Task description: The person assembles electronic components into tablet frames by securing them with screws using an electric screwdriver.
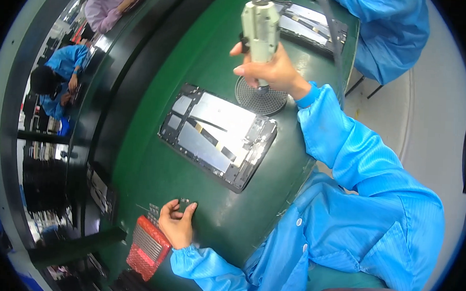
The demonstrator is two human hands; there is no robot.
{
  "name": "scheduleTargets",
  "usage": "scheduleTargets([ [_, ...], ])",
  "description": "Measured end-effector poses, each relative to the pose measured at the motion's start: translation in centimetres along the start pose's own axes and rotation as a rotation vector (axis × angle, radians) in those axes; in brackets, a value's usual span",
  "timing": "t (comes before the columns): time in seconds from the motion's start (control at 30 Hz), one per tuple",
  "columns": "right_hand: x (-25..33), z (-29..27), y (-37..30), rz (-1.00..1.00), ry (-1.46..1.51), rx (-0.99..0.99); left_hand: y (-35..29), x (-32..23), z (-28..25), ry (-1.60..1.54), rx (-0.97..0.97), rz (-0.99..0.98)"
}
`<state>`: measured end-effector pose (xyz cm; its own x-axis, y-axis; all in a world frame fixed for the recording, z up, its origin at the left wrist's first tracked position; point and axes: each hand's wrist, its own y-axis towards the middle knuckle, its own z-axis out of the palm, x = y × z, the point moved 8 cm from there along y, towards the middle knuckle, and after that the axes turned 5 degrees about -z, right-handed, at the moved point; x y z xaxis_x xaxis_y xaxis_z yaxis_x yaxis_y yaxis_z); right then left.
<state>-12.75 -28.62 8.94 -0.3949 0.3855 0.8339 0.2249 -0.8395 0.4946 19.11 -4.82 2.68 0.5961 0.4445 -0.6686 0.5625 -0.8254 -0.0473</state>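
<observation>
My right hand (279, 71) is wrapped round a pale electric screwdriver (260, 28), held upright. Its tip is over a round, dark screw tray (254, 98) full of small holes. Beside that tray lies an opened tablet (201, 138), its silver battery panels and black frame exposed. Nearer the lower left, my left hand (176, 229) pinches a small grey metal piece (186, 200) between thumb and finger, too small to name exactly. Close by that hand are more little metal pieces (154, 211) and a red-wrapped pack (141, 267) with a row of metal strips on it.
Everything stands on a green bench mat (142, 175). Another opened tablet (313, 24) lies at the far end, near a person in a blue sleeve (391, 32). A dark cable (336, 40) hangs beside it. Left of the mat runs a dark rail (136, 82), with people working beyond.
</observation>
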Motion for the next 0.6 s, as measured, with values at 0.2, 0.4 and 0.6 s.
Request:
scheduleTargets([
  [0.2,-0.7,0.1,0.3,0.033,-0.075,0.004,0.3,0.1,0.8,0.049,0.113,0.057],
  [0.4,-1.4,-0.2,0.5,0.06,-0.08,0.011,-0.1,-0.1,0.7,0.089,0.118,0.089],
  [0.6,-2.2,-0.3,0.4,0.071,-0.094,0.006,-0.2,-1.1,0.4,0.078,-0.03,0.085],
])
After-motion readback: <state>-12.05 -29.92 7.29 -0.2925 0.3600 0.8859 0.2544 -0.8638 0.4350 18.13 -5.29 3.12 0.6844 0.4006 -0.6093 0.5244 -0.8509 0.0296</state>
